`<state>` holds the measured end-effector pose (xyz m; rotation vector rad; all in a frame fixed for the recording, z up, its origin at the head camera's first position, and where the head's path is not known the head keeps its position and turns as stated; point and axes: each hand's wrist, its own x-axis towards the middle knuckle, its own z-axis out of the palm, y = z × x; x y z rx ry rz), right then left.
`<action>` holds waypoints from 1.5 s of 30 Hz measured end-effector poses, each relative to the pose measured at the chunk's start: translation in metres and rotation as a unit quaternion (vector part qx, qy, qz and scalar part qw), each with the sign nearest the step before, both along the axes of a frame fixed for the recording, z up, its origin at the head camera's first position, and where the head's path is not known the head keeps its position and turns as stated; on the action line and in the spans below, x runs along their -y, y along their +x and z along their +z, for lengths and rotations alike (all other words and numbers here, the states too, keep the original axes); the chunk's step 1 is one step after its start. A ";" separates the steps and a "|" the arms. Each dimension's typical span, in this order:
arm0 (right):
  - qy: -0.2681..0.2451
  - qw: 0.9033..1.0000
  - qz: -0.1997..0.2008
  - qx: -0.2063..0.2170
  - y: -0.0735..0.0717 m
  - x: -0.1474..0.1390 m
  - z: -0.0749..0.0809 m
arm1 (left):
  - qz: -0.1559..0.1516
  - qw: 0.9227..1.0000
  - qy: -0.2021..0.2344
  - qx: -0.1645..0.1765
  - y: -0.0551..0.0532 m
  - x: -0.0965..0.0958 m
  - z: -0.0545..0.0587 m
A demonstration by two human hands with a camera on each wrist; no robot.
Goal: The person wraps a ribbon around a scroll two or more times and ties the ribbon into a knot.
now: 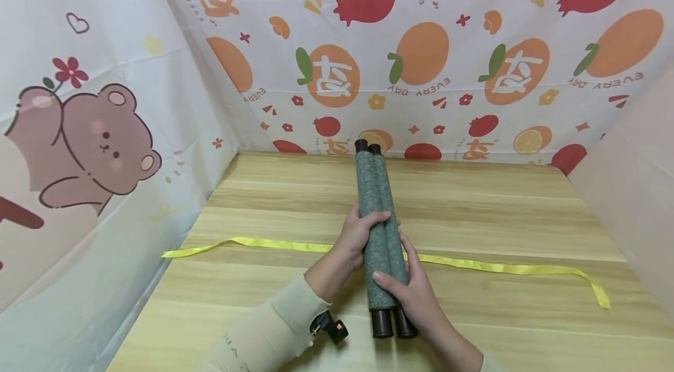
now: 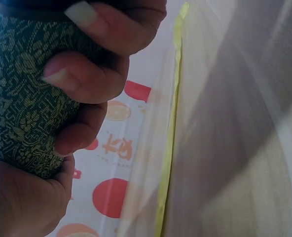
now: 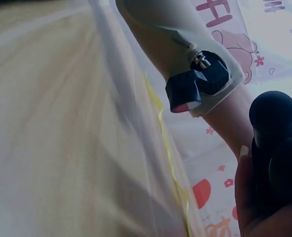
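A scroll rolled up from both ends (image 1: pixel 375 196), in green patterned brocade with dark end knobs (image 1: pixel 382 323), is held above the table. My left hand (image 1: pixel 354 237) grips it around the middle, thumb lying across the front. Lower down, my right hand (image 1: pixel 416 293) holds it from the right side near the bottom knobs. In the left wrist view, curled fingers (image 2: pixel 87 79) wrap the brocade (image 2: pixel 22 94). The right wrist view shows two dark knobs (image 3: pixel 273 116) beside the right hand. Beneath the scroll, a yellow ribbon (image 1: pixel 489 267) stretches across the table.
The light wood table (image 1: pixel 263 290) meets a fruit-print cloth (image 1: pixel 421 103) at the back. On the left hangs a white cloth (image 1: pixel 184 126) with a bear print, and a pale cloth (image 1: pixel 626 185) is on the right. A small black camera (image 1: pixel 332 327) sits at my left wrist.
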<state>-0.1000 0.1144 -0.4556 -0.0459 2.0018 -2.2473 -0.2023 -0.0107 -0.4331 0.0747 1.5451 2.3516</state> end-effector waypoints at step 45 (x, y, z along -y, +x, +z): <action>0.054 0.997 -0.041 0.037 -0.008 -0.013 -0.026 | -0.008 0.994 -0.106 0.010 0.014 -0.021 -0.035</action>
